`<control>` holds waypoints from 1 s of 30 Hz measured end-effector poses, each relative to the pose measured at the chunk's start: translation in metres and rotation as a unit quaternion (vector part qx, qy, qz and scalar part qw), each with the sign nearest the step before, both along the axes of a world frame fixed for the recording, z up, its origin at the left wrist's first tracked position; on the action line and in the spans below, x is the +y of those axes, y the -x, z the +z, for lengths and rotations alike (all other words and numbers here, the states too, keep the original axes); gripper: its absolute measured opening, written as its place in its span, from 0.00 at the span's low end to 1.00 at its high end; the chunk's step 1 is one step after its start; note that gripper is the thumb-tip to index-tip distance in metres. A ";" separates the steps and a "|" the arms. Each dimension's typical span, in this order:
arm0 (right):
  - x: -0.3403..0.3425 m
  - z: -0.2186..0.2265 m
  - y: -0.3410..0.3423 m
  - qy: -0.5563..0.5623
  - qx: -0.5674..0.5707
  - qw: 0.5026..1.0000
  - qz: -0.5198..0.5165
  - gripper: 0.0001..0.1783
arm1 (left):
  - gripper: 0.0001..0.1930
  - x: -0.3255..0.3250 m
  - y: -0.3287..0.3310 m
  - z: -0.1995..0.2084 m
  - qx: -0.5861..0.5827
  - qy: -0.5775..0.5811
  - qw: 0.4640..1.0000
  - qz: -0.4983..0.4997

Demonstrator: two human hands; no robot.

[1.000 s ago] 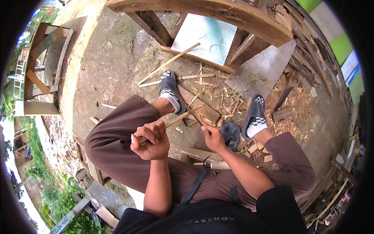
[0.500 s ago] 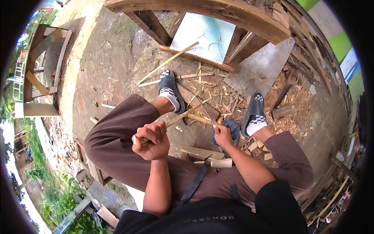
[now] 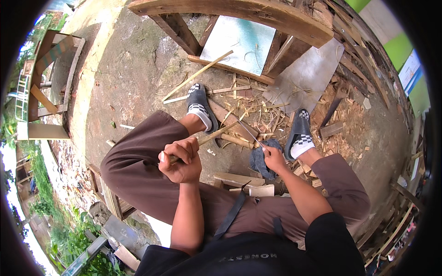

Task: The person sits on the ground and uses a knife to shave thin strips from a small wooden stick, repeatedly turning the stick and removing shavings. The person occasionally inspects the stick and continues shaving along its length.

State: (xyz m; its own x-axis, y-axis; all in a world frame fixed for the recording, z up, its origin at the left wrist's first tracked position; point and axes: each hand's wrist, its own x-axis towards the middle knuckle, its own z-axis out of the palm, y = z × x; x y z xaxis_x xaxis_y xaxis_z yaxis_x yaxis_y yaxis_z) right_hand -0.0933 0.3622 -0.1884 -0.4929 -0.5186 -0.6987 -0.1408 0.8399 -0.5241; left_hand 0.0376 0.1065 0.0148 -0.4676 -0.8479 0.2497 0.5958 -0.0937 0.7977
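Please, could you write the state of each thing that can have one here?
left hand, closed around the stick
right hand, closed around the knife
stick, held aslant
knife, blade bare
dark plastic bag, crumpled
sandals, worn over socks
wood shavings, scattered
grey sheet, flat, partly littered

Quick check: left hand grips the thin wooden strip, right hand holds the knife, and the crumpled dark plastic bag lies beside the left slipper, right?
Not quite: in the head view, the crumpled dark plastic bag lies beside the right slipper. The left hand grips the thin wooden strip and the right hand holds the knife, as you say.
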 end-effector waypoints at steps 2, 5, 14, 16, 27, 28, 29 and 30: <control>-0.020 0.023 0.000 0.042 -0.030 0.999 -0.007 0.21 | 0.29 0.001 0.001 0.003 -0.017 0.037 0.998 -0.041; -0.052 0.045 -0.029 0.254 -0.013 0.967 -0.028 0.21 | 0.28 0.003 0.008 0.008 -0.015 0.047 0.996 -0.069; -0.052 0.043 -0.030 0.168 -0.019 0.984 -0.058 0.18 | 0.27 -0.001 0.003 0.017 -0.021 0.035 0.990 -0.134; -0.055 0.042 -0.032 0.194 -0.009 0.979 -0.056 0.18 | 0.27 -0.003 0.003 0.016 -0.014 0.022 0.992 -0.122; -0.049 0.046 -0.049 0.273 0.029 0.960 -0.062 0.20 | 0.29 -0.001 0.006 0.012 -0.012 0.034 0.995 -0.093; -0.051 0.049 -0.048 0.328 0.018 0.943 -0.060 0.20 | 0.29 -0.002 0.006 0.011 -0.014 0.035 0.995 -0.090; -0.050 0.050 -0.045 0.383 0.009 0.922 -0.058 0.20 | 0.29 -0.001 0.009 0.013 -0.012 0.037 0.995 -0.087; -0.046 0.048 -0.041 0.250 -0.026 0.967 -0.042 0.20 | 0.29 -0.002 0.009 0.012 -0.015 0.033 0.995 -0.093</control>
